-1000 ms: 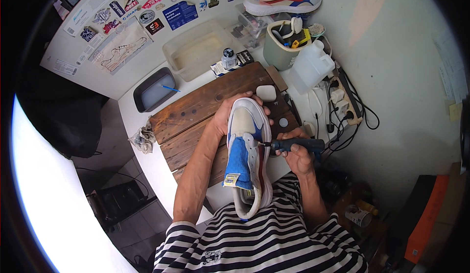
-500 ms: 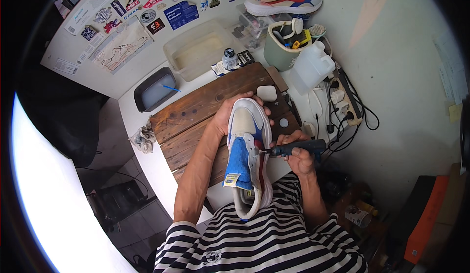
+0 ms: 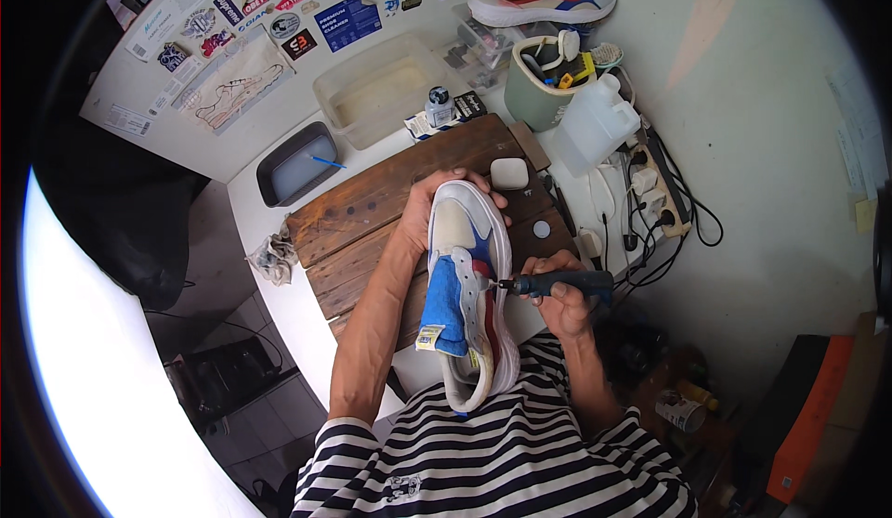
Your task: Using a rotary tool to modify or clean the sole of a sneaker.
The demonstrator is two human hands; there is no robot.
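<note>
Shoe point(image 3: 453, 227) shifted left, overhanging near edge of board point(image 3: 367, 216).

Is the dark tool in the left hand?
No, the right hand holds the dark tool; the left hand holds the shoe.

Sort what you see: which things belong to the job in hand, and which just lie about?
In use:
shoe, held by the left hand
dark handheld tool in the right hand, tip at the shoe

Apparently lying about:
crumpled cloth
translucent jug
second shoe
</note>
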